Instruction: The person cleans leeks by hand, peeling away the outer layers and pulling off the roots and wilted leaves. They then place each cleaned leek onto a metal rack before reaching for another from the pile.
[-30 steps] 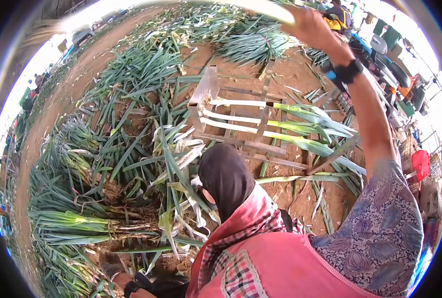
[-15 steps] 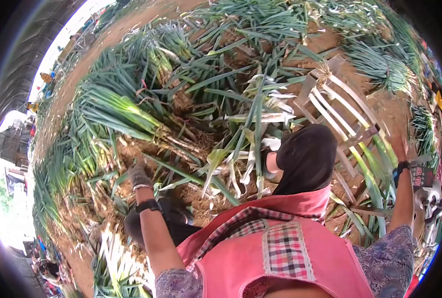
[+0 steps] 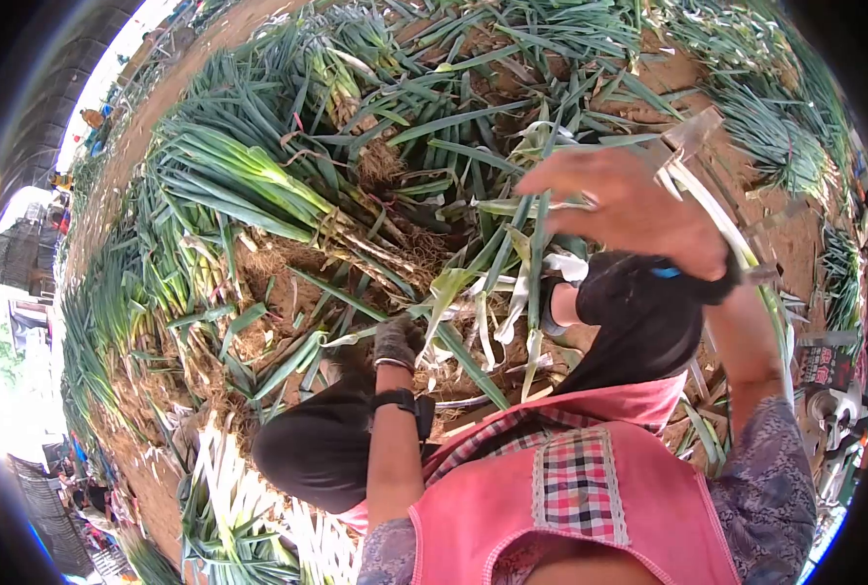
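My right hand (image 3: 634,200), bare and blurred by motion, hovers over the litter of leaves beside the wooden rack (image 3: 695,132). Its fingers are stretched forward and I see nothing in them. Low by my left knee is my left hand (image 3: 395,341) in a grey glove, next to a long loose green leaf (image 3: 468,363); its fingers are too hidden to read. Peeled white green-onion stalks (image 3: 712,210) lie along the rack, partly behind my right arm. An unpeeled bundle of green onions (image 3: 258,185), roots towards me, rests ahead of my left hand.
Piles of green onions (image 3: 132,292) cover the ground at left and ahead. White peeled stalks (image 3: 224,478) lie beside my left knee. Stripped pale leaves (image 3: 443,297) are scattered before me. A tied bunch (image 3: 770,136) lies at the far right.
My right hand has swung from the far side of the rack inward and forward, across the stalks. My left hand has moved right and slightly closer to me. The view has shifted a little.
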Tool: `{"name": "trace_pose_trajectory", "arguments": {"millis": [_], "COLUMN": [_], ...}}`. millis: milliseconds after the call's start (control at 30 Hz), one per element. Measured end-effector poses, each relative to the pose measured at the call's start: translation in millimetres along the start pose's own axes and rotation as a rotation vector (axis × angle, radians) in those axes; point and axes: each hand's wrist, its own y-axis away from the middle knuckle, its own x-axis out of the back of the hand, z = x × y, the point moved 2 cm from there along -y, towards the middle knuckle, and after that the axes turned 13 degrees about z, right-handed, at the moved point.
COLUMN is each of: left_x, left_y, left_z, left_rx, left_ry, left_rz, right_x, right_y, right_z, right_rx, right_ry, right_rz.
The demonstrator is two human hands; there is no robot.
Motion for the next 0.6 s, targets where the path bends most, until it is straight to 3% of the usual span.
{"name": "trace_pose_trajectory", "arguments": {"millis": [33,100,133,200,300,433,500,600], "left_x": [5,9,10,16,28,13,9,8], "left_y": [-25,-22,-24,-47,-103,-138,-165,-252], "left_z": [-10,-1,5,17,29,65,86,88], "left_rx": [0.049,0.040,0.036,0.099,0.163,0.024,-0.084,-0.175], "left_ry": [0.055,0.072,0.081,0.166,0.211,0.236,0.095,0.137], "left_rz": [-0.073,-0.018,0.009,0.059,0.163,0.333,0.265,0.040], "right_x": [-28,-74,-92,-124,-139,-148,-149,-162], "right_y": [-9,-18,-20,-14,-25,-52,-67,-59], "right_z": [-3,-2,1,12,12,2,0,13], "right_rx": [0.023,-0.009,-0.051,0.002,-0.063,0.077,0.015,0.079], "right_ry": [-0.013,-0.014,-0.001,-0.078,0.050,0.141,0.072,0.212], "right_rz": [-0.002,-0.160,-0.395,-0.464,-0.655,-0.635,-0.651,-0.630]}}
